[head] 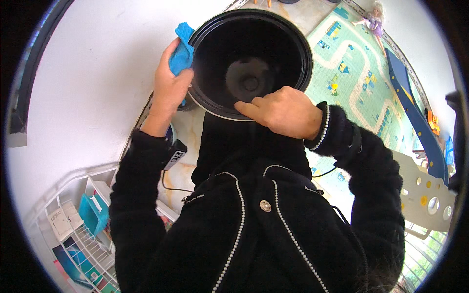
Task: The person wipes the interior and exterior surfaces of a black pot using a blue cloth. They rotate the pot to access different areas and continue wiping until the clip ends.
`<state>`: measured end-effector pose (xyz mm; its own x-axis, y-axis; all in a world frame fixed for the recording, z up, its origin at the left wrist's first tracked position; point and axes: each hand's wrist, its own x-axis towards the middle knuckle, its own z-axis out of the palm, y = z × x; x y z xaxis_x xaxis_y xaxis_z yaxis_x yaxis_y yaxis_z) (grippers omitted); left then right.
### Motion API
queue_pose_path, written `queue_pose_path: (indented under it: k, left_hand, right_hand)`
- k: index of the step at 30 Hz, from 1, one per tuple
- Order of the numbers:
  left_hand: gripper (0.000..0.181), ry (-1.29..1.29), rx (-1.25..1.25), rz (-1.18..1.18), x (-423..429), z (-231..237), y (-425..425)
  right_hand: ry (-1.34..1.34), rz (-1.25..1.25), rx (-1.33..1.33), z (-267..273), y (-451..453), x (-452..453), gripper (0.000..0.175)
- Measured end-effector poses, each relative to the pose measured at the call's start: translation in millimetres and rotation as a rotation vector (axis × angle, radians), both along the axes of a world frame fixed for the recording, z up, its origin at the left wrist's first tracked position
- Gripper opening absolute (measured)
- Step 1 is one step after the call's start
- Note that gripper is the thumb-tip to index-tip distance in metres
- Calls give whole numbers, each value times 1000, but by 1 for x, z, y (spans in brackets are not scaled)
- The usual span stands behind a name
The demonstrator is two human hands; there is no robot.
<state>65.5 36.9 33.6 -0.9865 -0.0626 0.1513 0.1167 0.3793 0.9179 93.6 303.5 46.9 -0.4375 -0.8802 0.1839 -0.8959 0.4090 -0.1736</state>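
Note:
A round container with a dark, glossy inside (220, 47) is tilted up in front of me, its mouth facing the camera. My left hand (170, 80) is at its left rim with a crumpled blue cloth (181, 55) between thumb and fingers. On the near rim rests my right hand (285, 111), its fingers curled and a fingertip reaching just over the edge. Whether the right fingers grip the rim or only touch it, I cannot tell. The container's outside and base are mostly hidden.
A white wall (91, 73) rises close at the left. A white wire rack (88, 238) holds a teal bin (93, 214) at lower left. Right lies a patterned play mat (340, 69) with a doll (375, 23), beside a dark blue slide side panel (414, 113). Thin cables hang near both sleeves.

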Motion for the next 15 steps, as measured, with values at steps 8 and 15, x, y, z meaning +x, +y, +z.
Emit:
queue_pose_path:
  k: [8, 15]
  left_hand:
    - [74, 3, 213, 127, 7, -46, 5]
    - [74, -61, 236, 92, 13, -62, -6]
  right_hand:
    - [103, 76, -205, 8, 10, -22, 66]
    - [379, -47, -182, 6, 49, -43, 58]
